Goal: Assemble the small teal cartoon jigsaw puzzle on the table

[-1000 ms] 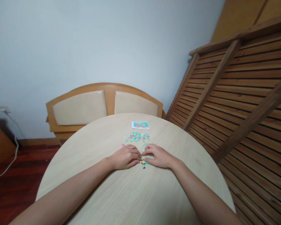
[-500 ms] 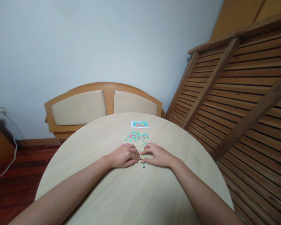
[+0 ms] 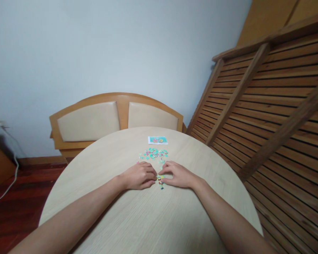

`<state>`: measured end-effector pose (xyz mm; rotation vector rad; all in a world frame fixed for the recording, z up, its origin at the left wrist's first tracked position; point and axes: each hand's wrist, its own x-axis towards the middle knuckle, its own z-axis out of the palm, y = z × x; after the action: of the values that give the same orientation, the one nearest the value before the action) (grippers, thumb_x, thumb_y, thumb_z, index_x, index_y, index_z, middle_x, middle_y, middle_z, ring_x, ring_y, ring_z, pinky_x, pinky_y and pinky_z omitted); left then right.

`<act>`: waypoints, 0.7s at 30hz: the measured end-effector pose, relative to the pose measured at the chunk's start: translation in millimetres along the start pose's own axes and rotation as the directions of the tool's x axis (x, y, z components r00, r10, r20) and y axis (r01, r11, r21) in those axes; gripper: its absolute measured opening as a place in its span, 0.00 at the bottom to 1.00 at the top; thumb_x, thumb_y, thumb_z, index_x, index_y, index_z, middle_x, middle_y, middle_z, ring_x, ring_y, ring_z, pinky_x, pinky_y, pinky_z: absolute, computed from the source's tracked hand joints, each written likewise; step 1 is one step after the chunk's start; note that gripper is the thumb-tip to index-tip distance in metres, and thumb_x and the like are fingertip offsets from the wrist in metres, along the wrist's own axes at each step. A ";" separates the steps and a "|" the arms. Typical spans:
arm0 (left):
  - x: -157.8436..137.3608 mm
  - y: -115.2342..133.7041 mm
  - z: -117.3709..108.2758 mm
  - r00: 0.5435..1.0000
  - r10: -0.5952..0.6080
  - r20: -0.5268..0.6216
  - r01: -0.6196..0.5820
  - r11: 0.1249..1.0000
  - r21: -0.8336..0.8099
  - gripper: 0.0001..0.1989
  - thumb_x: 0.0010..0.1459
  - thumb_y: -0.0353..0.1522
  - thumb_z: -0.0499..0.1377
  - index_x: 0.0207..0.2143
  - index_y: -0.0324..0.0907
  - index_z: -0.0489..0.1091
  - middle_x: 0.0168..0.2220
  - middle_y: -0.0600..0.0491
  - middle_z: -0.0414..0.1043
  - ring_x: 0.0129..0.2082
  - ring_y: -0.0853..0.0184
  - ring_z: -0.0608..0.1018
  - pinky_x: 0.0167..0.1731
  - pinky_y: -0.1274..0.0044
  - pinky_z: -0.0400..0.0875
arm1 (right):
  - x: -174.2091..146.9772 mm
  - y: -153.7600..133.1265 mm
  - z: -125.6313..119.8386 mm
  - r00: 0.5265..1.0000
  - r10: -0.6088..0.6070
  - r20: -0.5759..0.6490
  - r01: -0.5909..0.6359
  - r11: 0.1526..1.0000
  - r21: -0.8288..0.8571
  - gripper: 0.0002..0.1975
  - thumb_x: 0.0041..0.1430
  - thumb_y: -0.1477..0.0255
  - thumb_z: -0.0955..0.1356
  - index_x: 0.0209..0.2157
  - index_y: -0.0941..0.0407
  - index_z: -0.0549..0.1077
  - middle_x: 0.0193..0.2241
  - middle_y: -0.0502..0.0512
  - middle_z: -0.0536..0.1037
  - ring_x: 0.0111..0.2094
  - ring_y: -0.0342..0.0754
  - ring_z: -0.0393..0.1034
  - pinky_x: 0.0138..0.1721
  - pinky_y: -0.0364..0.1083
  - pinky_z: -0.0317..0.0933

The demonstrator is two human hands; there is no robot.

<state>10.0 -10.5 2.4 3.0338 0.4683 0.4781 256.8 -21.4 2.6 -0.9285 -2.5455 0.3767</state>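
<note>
Puzzle-piece cluster [image 3: 160, 178], set on round table [image 3: 122, 218] between left hand [image 3: 141, 175] and right hand [image 3: 177, 174], fingertips [image 3: 153, 175] placed at its edges, whether gripped by either cannot be told, loose pieces [image 3: 154, 153] scattered beyond.

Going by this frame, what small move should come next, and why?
Perhaps a gentle inward press on the puzzle cluster: the left hand and right hand are at its opposite sides, while the loose pieces lie farther off. Whether its joints are tight is too small to tell.
</note>
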 end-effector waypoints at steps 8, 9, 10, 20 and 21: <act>-0.6 -0.8 1.6 1.000 -0.020 0.009 0.020 1.000 -0.003 0.11 0.67 0.33 0.53 0.45 0.46 0.74 0.45 0.50 0.77 0.46 0.61 0.75 0.48 0.70 0.64 | -0.3 0.0 0.5 1.000 0.012 0.009 -0.012 1.000 -0.004 0.13 0.59 0.62 0.71 0.44 0.52 0.80 0.37 0.54 0.74 0.42 0.49 0.68 0.46 0.46 0.62; -0.7 -1.0 1.4 1.000 -0.021 0.013 0.021 1.000 -0.009 0.11 0.67 0.33 0.53 0.45 0.46 0.74 0.45 0.50 0.77 0.46 0.61 0.75 0.48 0.70 0.65 | -0.3 0.2 0.5 1.000 0.011 0.010 -0.011 1.000 -0.008 0.13 0.59 0.62 0.71 0.44 0.51 0.80 0.37 0.54 0.74 0.42 0.49 0.68 0.46 0.46 0.62; -0.8 -1.1 1.1 1.000 -0.024 0.019 0.024 1.000 -0.015 0.11 0.67 0.34 0.52 0.46 0.46 0.74 0.46 0.50 0.77 0.46 0.61 0.75 0.49 0.70 0.65 | -0.3 0.3 0.5 1.000 0.009 0.012 -0.009 1.000 -0.012 0.13 0.59 0.62 0.71 0.44 0.52 0.80 0.37 0.54 0.74 0.42 0.49 0.68 0.46 0.46 0.62; 0.3 0.1 4.7 0.996 -0.081 -0.029 0.080 0.997 -0.014 0.11 0.67 0.35 0.52 0.46 0.44 0.72 0.47 0.48 0.74 0.48 0.60 0.74 0.51 0.69 0.66 | 1.9 -1.3 7.6 0.998 0.049 -0.030 -0.051 0.994 -0.100 0.18 0.63 0.60 0.67 0.50 0.53 0.75 0.47 0.58 0.74 0.51 0.53 0.65 0.54 0.51 0.59; -0.4 -1.0 6.6 0.994 -0.105 -0.044 0.104 0.994 -0.012 0.12 0.67 0.36 0.52 0.48 0.44 0.71 0.49 0.47 0.74 0.50 0.60 0.74 0.52 0.68 0.65 | 2.2 -0.7 10.2 0.997 0.068 -0.035 -0.072 0.990 -0.120 0.19 0.65 0.59 0.65 0.53 0.53 0.73 0.51 0.59 0.73 0.54 0.53 0.64 0.56 0.52 0.58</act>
<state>11.3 -9.6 -4.1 2.9761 0.6217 0.5404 250.2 -21.6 -5.6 -1.0617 -2.5359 0.2278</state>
